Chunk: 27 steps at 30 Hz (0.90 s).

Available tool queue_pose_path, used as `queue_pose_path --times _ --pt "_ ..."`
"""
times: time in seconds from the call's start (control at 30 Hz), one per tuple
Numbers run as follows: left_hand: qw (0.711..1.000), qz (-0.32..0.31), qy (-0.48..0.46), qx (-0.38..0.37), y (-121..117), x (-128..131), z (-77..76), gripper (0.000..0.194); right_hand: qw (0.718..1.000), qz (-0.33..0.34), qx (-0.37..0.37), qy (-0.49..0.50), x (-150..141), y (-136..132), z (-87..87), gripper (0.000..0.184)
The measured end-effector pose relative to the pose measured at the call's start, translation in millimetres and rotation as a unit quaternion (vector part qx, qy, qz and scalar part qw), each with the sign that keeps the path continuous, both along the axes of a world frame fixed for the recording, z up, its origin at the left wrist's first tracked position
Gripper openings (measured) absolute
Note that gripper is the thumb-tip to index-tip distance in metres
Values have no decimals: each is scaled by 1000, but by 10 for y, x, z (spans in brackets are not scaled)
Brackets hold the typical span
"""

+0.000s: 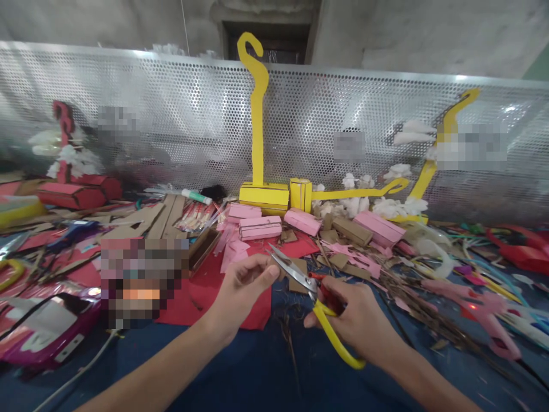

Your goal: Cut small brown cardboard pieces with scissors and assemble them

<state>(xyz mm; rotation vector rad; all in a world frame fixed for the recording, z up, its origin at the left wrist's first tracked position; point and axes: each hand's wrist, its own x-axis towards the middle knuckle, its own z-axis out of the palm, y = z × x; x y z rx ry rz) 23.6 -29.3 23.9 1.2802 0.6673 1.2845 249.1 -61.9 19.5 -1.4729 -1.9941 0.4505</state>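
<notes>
My right hand [358, 317] is closed around a pair of scissors [302, 277]. A yellow loop hangs below its palm and a red part shows under the fingers. The blades point up and left, slightly apart, with their tips beside my left hand [244, 286]. That hand pinches with thumb and fingertips; whatever lies between them is too small or hidden to make out. Beneath both hands are a red sheet [214, 300] and a brown cardboard piece [298, 278]. Just beyond them sit several pink paper-covered blocks [261, 227].
A yellow hook-topped stem on a yellow block base [263, 196] stands at the back, before a perforated metal panel [184, 126]. To the right lies a pink glue gun [484, 315] among twigs and scraps. Cardboard strips [171, 214] and a purple object [72, 337] are at left.
</notes>
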Motion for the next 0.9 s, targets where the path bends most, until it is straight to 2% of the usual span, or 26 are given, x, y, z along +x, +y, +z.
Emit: queue_pose_path --times 0.23,0.33,0.4,0.5,0.6,0.9 --pt "1000 -15 -22 -5 50 -40 2 20 999 -25 -21 41 84 105 -80 57" --pt "999 2 -36 -21 70 -53 -3 20 998 -35 -29 43 101 135 -85 49" --pt "999 7 -41 -26 75 -51 -3 20 999 -37 -23 9 100 124 -64 43" --pt "999 8 -34 -24 72 -42 4 20 999 0 8 -36 82 69 -29 31" --pt "1000 7 -21 -3 67 -40 8 19 997 31 47 -53 55 15 -15 29" --pt "993 -46 -29 102 104 -53 -64 11 994 30 64 -78 -11 -86 35 38"
